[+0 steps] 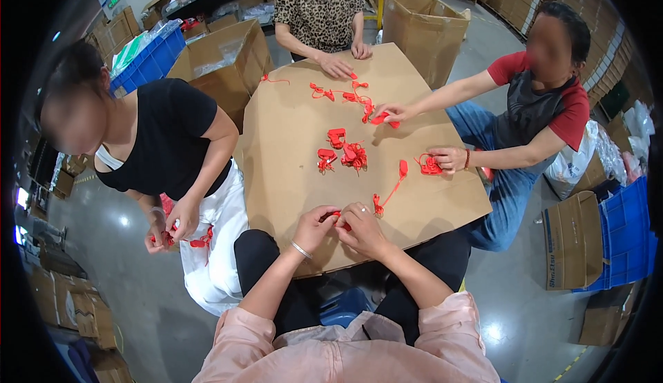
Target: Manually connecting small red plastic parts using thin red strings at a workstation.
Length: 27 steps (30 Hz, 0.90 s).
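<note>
My left hand point(315, 231) and my right hand point(364, 230) meet over the near edge of a cardboard-topped table point(290, 183). Pinched between the fingers of both is a small red piece point(336, 218), mostly covered by them. Just beyond my right hand lies a red corded bundle point(378, 205), and a thin red cord runs from it to a small red tab point(403, 169). Farther in, at the table's middle, sits a cluster of red pieces with looped cords point(354, 156), with another red piece point(336, 138) just behind it.
Three people sit around: one at the left holding red cords point(200, 239), one across, one at the right touching a red bundle point(431, 166). More red corded pieces point(352, 97) lie at the far side. Cardboard boxes point(421, 34) and blue crates point(625, 234) stand about.
</note>
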Each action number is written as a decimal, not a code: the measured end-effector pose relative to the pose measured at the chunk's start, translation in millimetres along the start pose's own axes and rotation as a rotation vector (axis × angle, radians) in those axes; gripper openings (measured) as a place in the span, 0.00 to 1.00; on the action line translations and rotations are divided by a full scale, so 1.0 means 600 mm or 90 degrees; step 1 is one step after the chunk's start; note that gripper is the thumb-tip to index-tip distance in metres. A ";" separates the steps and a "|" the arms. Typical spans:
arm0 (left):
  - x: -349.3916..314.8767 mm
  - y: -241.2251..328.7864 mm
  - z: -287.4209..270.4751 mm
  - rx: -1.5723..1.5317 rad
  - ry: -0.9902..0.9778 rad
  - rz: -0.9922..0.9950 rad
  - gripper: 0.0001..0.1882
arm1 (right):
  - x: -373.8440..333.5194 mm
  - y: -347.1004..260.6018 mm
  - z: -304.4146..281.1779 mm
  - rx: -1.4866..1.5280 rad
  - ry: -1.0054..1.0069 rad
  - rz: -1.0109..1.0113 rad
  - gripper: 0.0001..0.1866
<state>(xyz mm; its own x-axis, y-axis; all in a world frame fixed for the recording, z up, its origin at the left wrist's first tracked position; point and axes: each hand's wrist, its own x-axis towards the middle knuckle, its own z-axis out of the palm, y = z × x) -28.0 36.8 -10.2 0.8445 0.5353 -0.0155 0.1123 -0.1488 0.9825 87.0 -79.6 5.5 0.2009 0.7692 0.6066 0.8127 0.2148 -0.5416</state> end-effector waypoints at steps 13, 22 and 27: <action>0.028 0.018 0.044 -0.074 -0.054 0.115 0.12 | 0.003 -0.030 -0.034 0.315 0.065 0.125 0.05; 0.020 0.057 0.034 -0.420 -0.104 -0.171 0.13 | 0.007 0.011 -0.036 0.767 0.206 0.385 0.03; 0.015 0.064 0.004 -0.437 -0.136 -0.249 0.12 | 0.001 0.041 -0.040 0.772 0.270 0.520 0.04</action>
<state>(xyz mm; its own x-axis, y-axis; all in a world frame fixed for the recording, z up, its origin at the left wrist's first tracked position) -15.1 33.9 26.9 0.9001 0.2620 -0.3481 0.1330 0.5957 0.7921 120.5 -88.1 6.5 0.6682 0.7393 -0.0834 -0.4784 0.3411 -0.8092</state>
